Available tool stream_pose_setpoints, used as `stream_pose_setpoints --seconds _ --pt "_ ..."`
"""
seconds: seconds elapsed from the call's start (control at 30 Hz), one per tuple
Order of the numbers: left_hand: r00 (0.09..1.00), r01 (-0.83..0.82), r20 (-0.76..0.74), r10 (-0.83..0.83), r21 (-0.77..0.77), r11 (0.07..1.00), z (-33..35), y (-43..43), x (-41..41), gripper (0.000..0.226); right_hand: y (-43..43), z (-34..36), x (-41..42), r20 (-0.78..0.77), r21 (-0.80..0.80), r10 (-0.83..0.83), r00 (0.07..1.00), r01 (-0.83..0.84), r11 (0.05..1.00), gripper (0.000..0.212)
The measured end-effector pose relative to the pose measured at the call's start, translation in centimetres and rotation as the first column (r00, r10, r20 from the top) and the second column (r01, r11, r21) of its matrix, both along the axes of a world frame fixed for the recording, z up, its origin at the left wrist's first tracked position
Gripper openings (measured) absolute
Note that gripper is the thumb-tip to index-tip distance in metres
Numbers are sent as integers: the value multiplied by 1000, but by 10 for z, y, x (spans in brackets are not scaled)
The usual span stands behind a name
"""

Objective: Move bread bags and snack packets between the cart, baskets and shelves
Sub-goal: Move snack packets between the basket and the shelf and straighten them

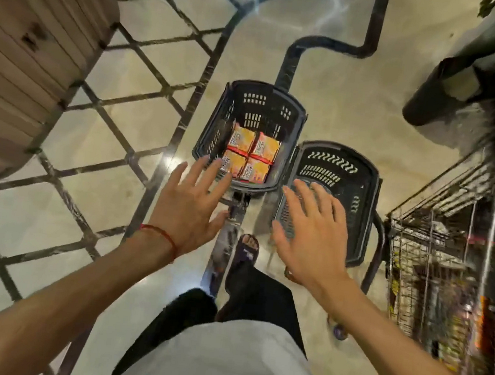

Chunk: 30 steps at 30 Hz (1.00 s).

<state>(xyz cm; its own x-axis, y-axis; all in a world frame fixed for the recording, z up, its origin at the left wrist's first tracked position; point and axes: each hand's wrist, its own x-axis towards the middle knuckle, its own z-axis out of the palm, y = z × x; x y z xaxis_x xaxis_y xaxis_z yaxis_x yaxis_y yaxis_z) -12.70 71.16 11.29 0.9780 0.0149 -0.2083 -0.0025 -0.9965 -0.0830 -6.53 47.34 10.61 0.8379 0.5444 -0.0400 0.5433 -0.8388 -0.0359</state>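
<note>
Both hands hover with fingers spread and straight, holding nothing. Just past the left hand's fingertips sits a dark basket; four orange snack packets lie flat in it, labels up, packed two by two. The block's long side runs away from the fingertips, tilted slightly right. Under the right hand's fingers is a second dark basket. Right of those fingers stands a wire cart, its contents blurred. The floor is glossy beige tile crossed by dark lines; a wooden cabinet stands far left.
</note>
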Motion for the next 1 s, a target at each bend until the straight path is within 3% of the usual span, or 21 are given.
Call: stream_pose_setpoints --seconds 0.23,0.5,0.6,1.0 --pt "991 31 -128 -34 -28 999 -36 53 103 75 59 -18 120 -59 -74 42 997 -46 996 64" --pt "964 160 -195 -179 -108 981 -107 136 219 80 130 -86 207 -125 -90 -119 985 108 990 65" --pt "947 216 -213 -242 -138 967 -145 158 257 84 153 -125 230 -156 -86 -181 971 169 982 63" --pt "929 184 -280 -242 -217 959 -349 179 334 71 174 -344 285 -224 -55 -221 949 214 975 61"
